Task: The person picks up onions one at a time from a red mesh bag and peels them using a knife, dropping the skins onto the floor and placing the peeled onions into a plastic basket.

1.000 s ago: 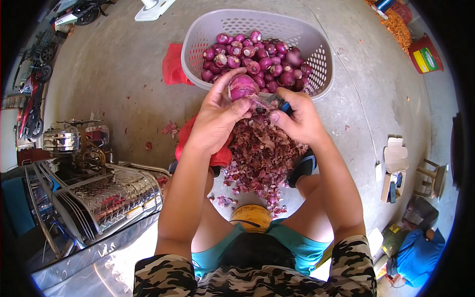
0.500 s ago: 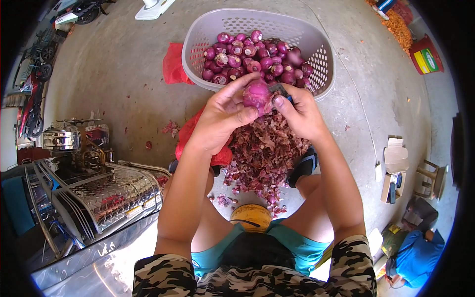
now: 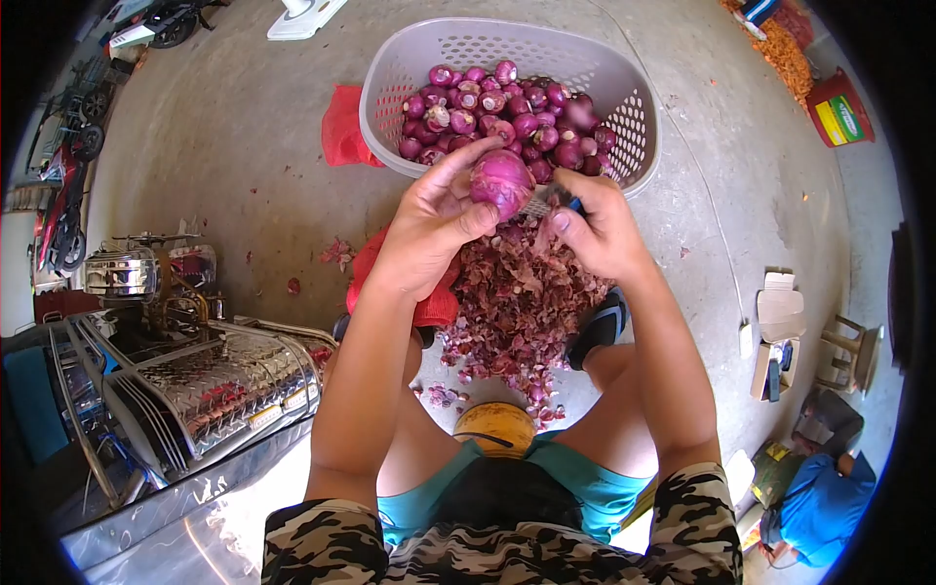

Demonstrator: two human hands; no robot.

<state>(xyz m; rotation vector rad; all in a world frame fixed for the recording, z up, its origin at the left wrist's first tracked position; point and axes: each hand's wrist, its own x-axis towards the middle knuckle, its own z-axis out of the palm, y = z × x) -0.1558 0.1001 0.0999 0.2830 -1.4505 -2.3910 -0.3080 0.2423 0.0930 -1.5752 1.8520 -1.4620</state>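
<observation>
A purple-red onion is held up by my left hand, between its thumb and fingers. Just to the right, my right hand is closed around a small tool with a blue part; its blade cannot be made out. The two hands are apart. Beyond them stands a grey perforated basket holding several red onions. Below the hands, a heap of dry onion skins lies on the floor between my feet.
Red mesh bags lie beside the basket and under my left forearm. A shiny metal vehicle stands at the left. A yellow container is between my thighs. At the lower right are an open cardboard box and a person in blue.
My right hand has drawn away from the onion, slightly right and down. My left hand has shifted a little left with the onion, which is turned.
</observation>
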